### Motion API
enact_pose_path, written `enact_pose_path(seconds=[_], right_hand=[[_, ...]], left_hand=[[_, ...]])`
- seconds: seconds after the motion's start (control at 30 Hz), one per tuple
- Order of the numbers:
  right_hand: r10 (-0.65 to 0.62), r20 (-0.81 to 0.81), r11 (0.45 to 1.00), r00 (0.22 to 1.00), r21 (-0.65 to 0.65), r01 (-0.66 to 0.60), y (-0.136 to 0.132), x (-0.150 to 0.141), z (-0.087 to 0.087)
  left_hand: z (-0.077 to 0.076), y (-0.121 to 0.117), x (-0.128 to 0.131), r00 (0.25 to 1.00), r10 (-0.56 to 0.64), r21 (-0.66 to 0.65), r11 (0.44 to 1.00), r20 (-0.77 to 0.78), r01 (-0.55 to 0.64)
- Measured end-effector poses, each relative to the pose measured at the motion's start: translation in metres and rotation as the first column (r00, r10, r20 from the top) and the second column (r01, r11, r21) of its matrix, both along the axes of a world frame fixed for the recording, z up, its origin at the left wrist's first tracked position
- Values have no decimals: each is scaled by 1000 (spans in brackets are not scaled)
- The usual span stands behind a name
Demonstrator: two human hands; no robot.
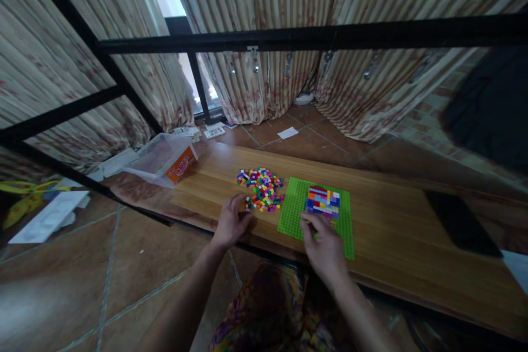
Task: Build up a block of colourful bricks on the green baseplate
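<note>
A green studded baseplate (292, 206) lies on the wooden table, and a block of coloured toy bricks (324, 201) in rows covers its upper right part. Over the plate, at the lower left corner of that block, is my right hand (324, 245). Its thumb and index finger are pinched together; anything between them is too small to make out. My left hand (232, 224) rests at the table's near edge, thumb apart from the curved fingers, with nothing visible in it. Just right of its fingertips spreads a pile of loose small bricks (264, 190) in many colours.
A clear plastic box (159, 157) with an orange label stands at the table's left end. On the right side lies a flat black object (462, 223). A black metal rail (289, 38) crosses above the table's far side. Papers (287, 133) lie on the tiled floor behind.
</note>
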State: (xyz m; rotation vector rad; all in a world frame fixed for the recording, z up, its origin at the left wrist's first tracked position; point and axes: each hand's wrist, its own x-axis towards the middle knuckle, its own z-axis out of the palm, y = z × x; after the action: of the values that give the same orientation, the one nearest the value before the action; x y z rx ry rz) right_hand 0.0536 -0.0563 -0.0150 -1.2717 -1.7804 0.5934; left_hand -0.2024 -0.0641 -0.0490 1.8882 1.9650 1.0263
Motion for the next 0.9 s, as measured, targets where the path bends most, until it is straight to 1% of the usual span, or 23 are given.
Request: enact_pose_path(seconds=[0.07,0.1,0.27,0.4,0.5,0.57,0.7,0.8,0.83,0.9], right_hand=[[72,104,997,992,-11,-71,1,-22,-3],[81,146,997,986,-19,-80,3,-33,-5],[10,316,999,949,-46,5,25,-71,-16],[-45,345,994,938,-79,77,40,-89,-22],[-59,294,991,954,-97,91,46,-102,-25],[-61,225,990,972,-111,88,49,-111,-27],[-43,-9,991,999,-125,42,53,-122,-31],[14,-165,992,986,-121,-34,55,-117,-33],[32,-180,993,983,-110,-53,55,-113,-34],[41,-147,996,988,-71,-52,57,-104,-32]], left_hand=[[0,5,5,1000,-8,5,1000,-15,8],[-1,8,7,1000,-13,9,1000,-20,14],[-4,17,13,1000,0,47,999,-12,1],[-9,20,13,999,22,54,998,29,-24],[-12,23,14,996,70,64,995,60,-74],[-14,27,16,991,103,82,991,87,-110],[-17,37,16,972,181,108,974,151,-198],[-16,41,14,969,177,152,967,173,-204],[-16,41,13,972,162,168,967,170,-191],[-14,39,12,979,145,196,965,145,-172]])
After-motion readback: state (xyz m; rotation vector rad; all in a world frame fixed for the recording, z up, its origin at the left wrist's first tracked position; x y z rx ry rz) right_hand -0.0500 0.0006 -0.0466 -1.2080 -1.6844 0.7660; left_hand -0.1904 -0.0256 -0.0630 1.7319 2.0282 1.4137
